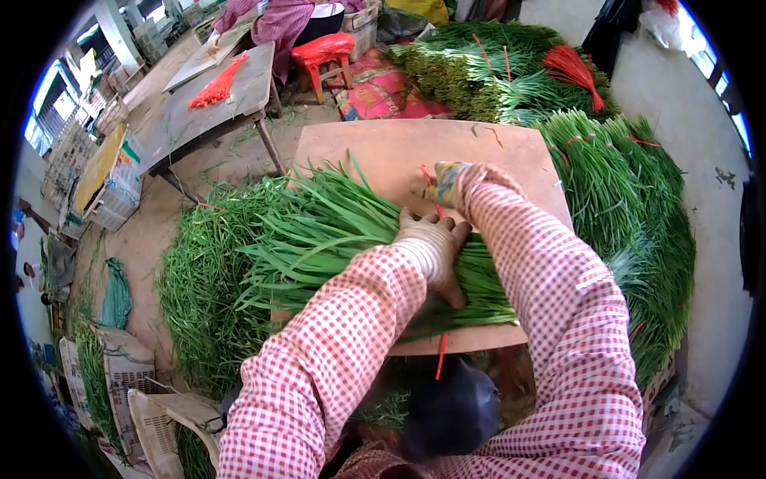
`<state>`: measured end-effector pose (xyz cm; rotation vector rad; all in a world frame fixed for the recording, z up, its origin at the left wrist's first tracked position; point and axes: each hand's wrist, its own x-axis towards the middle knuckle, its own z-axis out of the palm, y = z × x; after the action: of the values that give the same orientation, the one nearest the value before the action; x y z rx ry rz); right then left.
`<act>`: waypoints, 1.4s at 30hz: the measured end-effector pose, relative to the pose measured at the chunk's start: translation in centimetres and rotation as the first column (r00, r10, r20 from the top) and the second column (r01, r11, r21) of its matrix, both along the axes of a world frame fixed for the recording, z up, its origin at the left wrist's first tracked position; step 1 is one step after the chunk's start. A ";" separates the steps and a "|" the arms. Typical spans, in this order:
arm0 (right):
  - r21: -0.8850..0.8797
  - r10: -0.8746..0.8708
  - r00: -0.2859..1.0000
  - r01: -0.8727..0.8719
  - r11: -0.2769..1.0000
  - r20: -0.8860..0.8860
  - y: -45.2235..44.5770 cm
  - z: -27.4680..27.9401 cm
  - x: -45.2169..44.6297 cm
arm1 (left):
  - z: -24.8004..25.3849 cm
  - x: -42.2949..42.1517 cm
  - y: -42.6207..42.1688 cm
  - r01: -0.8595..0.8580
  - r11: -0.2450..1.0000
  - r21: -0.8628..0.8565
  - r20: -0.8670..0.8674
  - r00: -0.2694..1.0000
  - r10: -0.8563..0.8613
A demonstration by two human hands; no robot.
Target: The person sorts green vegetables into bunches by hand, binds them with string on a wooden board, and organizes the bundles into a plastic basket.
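Note:
A loose bunch of garlic chives (343, 223) lies across a brown board (359, 140), leaf tips to the left and cut ends to the right. My gloved left hand (435, 243) is clasped over the middle of the bunch, pressing it down with the thumb toward me. Just beyond the bunch, my gloved right hand (444, 185) has its fingers closed at a red tie strip (440, 210). The other end of a red strip (441, 358) hangs over the board's near edge. Part of the strip is hidden under the chives.
Loose greens (207, 279) are heaped left of the board. Tied chive bundles (594, 168) stack up on the right and behind, with red ties (573, 72) on top. Another person's sleeve (275, 24) shows beyond a grey table (215, 112). Plastic crates (171, 423) stand lower left.

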<state>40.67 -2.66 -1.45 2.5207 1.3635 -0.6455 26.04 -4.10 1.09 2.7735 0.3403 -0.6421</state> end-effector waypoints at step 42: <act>0.332 0.109 0.933 -0.228 0.915 0.342 -17.1 -0.2 -7.6 | -0.2 1.4 1.4 0.056 0.945 -0.322 0.041 0.998 -0.046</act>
<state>33.10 -19.77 -1.68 2.5791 1.6769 0.0642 27.46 -2.70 0.90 2.4815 0.1404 -0.6027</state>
